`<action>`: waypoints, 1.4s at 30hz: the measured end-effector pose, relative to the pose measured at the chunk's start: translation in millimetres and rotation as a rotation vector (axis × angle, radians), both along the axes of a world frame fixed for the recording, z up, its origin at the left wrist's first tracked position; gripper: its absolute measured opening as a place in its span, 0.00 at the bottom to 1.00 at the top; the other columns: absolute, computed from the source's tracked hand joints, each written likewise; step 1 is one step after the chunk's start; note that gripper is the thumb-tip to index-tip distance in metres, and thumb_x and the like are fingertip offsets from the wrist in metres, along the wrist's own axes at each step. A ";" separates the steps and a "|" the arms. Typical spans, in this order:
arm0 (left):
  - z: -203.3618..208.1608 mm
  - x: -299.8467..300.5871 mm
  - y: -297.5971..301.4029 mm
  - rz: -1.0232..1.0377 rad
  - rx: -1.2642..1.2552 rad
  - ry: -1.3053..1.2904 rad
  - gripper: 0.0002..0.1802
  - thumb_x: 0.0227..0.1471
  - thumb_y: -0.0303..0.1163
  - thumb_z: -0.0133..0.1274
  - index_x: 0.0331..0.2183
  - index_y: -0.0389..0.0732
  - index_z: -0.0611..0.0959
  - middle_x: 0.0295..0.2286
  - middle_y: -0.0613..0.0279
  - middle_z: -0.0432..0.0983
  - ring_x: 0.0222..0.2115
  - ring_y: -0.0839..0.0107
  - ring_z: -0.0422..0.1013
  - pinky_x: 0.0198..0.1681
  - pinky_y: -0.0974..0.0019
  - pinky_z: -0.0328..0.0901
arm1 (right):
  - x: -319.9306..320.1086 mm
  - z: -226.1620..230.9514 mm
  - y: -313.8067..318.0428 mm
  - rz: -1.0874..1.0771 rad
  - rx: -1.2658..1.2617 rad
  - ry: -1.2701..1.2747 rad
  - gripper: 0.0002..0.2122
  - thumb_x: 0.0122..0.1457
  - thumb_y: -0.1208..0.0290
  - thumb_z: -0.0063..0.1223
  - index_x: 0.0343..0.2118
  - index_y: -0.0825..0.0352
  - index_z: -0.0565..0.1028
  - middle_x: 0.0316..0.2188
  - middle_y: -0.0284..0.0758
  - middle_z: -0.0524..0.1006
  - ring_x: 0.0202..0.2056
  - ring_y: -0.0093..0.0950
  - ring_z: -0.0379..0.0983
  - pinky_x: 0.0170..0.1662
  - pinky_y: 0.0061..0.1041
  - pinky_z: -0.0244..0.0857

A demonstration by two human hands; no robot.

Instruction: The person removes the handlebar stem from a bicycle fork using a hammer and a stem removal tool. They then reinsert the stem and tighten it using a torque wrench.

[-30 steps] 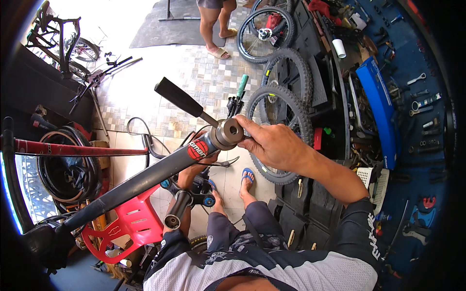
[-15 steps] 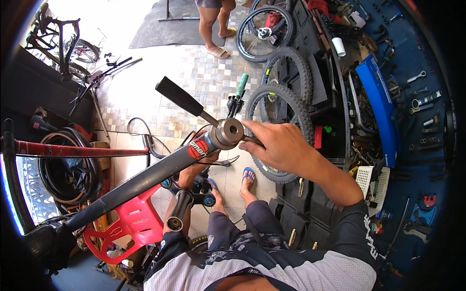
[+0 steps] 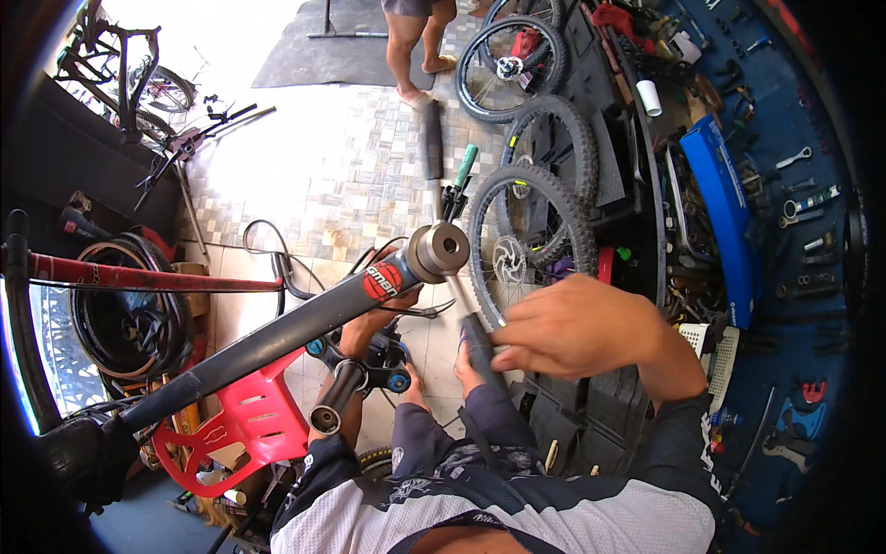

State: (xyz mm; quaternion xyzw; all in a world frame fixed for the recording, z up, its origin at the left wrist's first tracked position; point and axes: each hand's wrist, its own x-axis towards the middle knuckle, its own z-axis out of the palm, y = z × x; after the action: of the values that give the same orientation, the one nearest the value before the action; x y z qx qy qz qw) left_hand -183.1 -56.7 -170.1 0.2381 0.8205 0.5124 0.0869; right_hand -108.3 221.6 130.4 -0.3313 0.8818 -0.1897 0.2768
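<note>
A dark bike frame (image 3: 268,343) runs diagonally from the lower left to its head tube in the middle. On the head tube sits the round steel head of a headset press (image 3: 439,251), with a long bar through it and a black grip at each end. My right hand (image 3: 591,328) is closed, its curled fingers and thumb at the near grip (image 3: 480,349). My left hand (image 3: 369,323) is beneath the frame by the head tube, fingers curled around there; the tube hides most of them and what they hold. A suspension fork (image 3: 340,395) hangs just below, near my left forearm.
A red plastic chair (image 3: 263,415) stands under the frame. Wheels (image 3: 531,222) lean along the bench at right, with tools and a blue box (image 3: 720,222) on it. A person's legs (image 3: 406,46) show at the far side. A red frame tube (image 3: 157,277) crosses the left.
The press bar has turned clockwise, its far grip swinging right and its near grip toward me. My right hand has moved nearer and right with it. The left hand stays under the head tube.
</note>
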 end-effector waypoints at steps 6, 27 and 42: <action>-19.3 4.4 -2.5 0.034 -0.098 -0.132 0.27 0.51 0.49 0.69 0.49 0.46 0.82 0.45 0.58 0.81 0.48 0.58 0.76 0.58 0.53 0.65 | -83.8 -8.8 -46.7 0.028 -0.074 0.363 0.26 0.59 0.73 0.57 0.60 0.41 0.78 0.43 0.42 0.78 0.40 0.43 0.84 0.40 0.42 0.78; -47.4 -13.6 1.9 0.080 0.619 -0.856 0.24 0.53 0.44 0.67 0.48 0.45 0.80 0.44 0.57 0.80 0.47 0.61 0.76 0.57 0.59 0.69 | -99.8 12.9 -53.9 0.168 0.100 0.020 0.18 0.53 0.71 0.56 0.47 0.51 0.88 0.36 0.39 0.86 0.41 0.39 0.84 0.45 0.39 0.77; -41.4 -0.3 -11.9 -0.079 -0.481 1.035 0.25 0.61 0.37 0.60 0.59 0.51 0.77 0.49 0.63 0.81 0.49 0.66 0.78 0.56 0.56 0.71 | -66.4 32.9 -19.7 0.209 0.429 -0.050 0.14 0.55 0.73 0.55 0.42 0.54 0.88 0.34 0.41 0.86 0.40 0.41 0.85 0.43 0.40 0.78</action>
State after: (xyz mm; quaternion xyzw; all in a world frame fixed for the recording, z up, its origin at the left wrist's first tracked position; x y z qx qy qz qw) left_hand -183.4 -68.6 -211.5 0.4619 0.8402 0.1245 -0.2554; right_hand -174.8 201.9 163.3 -0.3498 0.8557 0.0233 0.3807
